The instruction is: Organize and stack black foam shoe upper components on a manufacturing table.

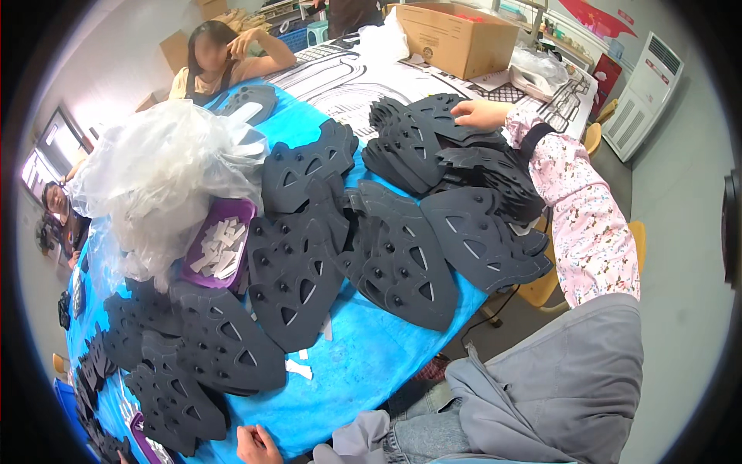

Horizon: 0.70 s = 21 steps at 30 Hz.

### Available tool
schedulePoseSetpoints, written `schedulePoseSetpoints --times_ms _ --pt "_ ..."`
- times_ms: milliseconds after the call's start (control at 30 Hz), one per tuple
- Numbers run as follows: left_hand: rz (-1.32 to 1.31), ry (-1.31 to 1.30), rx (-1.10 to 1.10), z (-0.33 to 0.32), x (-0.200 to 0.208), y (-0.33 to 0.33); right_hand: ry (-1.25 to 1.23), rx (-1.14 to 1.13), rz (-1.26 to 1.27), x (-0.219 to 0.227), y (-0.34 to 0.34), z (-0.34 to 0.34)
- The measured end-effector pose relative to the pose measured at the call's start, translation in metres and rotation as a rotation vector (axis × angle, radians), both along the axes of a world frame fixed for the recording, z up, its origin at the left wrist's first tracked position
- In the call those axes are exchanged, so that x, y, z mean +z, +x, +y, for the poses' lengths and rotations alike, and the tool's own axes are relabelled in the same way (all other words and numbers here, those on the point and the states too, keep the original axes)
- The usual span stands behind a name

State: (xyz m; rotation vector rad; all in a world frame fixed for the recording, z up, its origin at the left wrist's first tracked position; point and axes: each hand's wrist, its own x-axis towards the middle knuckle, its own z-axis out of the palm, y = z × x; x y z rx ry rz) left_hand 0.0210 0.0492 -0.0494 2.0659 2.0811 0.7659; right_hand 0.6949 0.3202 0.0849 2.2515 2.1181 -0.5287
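Note:
Stacks of black foam upper-shaped pieces with cut-out slots and small round knobs cover much of the table. At the far right, my right hand (483, 114) lies on a far stack (417, 135), fingers reaching left across its top and slightly apart. Nearer lie a right-hand stack (483, 232), a middle stack (402, 263) and another stack (294, 271). At the bottom edge, my left hand (257, 445) rests by the blue table cover (348, 371), its fingers curled in. I see nothing in it, though part is cut off.
A purple tray (202, 276) holds white strips, beside a heap of clear plastic bags (154, 178). Loose white scraps (299, 369) lie on the cover. A cardboard box (456, 39) stands at the back. A person (224, 62) sits across the table; another is at the far left.

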Motion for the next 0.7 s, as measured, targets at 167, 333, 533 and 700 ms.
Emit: schedulePoseSetpoints --times_ms 167,333,533,700 --pt "0.008 0.026 -0.014 0.002 -0.009 -0.006 -0.180 -0.029 -0.278 -0.001 -0.019 -0.010" --pt "0.038 0.030 -0.011 0.001 -0.011 -0.011 -0.013 0.200 -0.054 0.034 -0.067 0.018" --pt "0.050 0.007 -0.026 0.003 -0.013 -0.006 -0.295 0.205 -0.039 0.017 -0.114 0.015" --pt "0.002 0.038 -0.049 0.001 -0.004 -0.004 0.042 0.419 -0.051 0.047 -0.167 0.049"
